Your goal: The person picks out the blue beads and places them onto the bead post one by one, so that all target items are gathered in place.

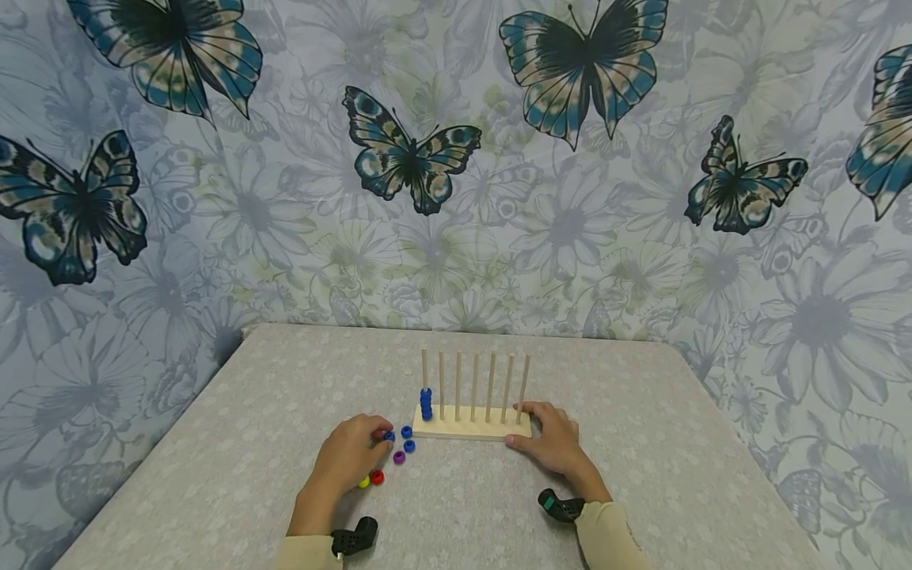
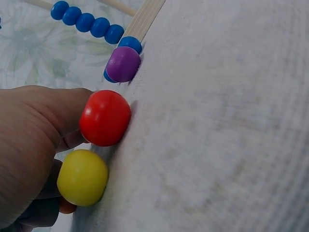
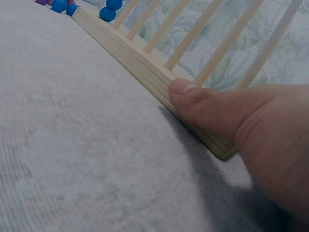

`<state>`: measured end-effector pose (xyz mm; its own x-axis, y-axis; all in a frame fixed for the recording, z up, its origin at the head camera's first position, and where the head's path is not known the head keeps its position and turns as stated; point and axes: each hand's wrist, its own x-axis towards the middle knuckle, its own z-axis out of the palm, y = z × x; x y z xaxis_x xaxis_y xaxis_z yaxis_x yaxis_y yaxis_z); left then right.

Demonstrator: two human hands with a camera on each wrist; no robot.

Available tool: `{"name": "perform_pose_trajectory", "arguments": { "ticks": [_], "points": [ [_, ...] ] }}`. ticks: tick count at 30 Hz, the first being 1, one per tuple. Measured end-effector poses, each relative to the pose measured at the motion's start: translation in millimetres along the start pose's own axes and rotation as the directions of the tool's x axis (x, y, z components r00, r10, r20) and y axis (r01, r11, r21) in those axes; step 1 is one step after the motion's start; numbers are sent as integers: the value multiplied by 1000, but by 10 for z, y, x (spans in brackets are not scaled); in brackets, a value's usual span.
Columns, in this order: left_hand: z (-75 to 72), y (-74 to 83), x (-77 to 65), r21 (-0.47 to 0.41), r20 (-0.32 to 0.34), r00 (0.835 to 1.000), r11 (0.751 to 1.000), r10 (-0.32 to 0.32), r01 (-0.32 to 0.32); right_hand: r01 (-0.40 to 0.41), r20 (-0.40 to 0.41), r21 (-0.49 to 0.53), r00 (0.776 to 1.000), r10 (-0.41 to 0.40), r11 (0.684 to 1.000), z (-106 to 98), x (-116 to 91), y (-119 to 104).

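A wooden peg rack (image 1: 470, 434) with several upright pegs stands on the table. Blue beads (image 1: 426, 405) are stacked on its leftmost peg. My right hand (image 1: 554, 439) grips the rack's right end, thumb along the front edge (image 3: 193, 99) and fingers behind. Left of the rack, my left hand (image 1: 354, 453) pinches a blue bead (image 1: 389, 436) between thumb and fingertips, low over the table. Two loose blue beads (image 1: 407, 432) and a purple bead (image 1: 399, 457) lie beside those fingertips. A red bead (image 2: 105, 118) and a yellow bead (image 2: 83, 177) lie nearer, partly beneath the hand.
A pale patterned cloth covers the table (image 1: 470, 514). Behind its far edge rises a wall (image 1: 556, 277) with butterfly and flower prints. Each wrist wears a black camera mount (image 1: 355, 537). Part of an orange thing (image 2: 67, 207) shows behind the yellow bead.
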<state>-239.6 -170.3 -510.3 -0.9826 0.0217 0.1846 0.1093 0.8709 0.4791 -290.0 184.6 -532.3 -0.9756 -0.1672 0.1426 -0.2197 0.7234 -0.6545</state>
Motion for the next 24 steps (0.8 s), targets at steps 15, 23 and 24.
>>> {"name": "perform_pose_trajectory", "arguments": {
  "ticks": [15,23,24],
  "points": [
    [15,5,14,29,15,1000,1000,-1,1,-6,6,-8,1000,6,1000,3,3,20],
    [4,13,17,27,14,1000,1000,4,-5,-12,7,-15,1000,13,1000,16,13,46],
    [7,14,19,28,14,1000,1000,3,-4,-12,7,-17,1000,12,1000,15,15,48]
  ]
}}
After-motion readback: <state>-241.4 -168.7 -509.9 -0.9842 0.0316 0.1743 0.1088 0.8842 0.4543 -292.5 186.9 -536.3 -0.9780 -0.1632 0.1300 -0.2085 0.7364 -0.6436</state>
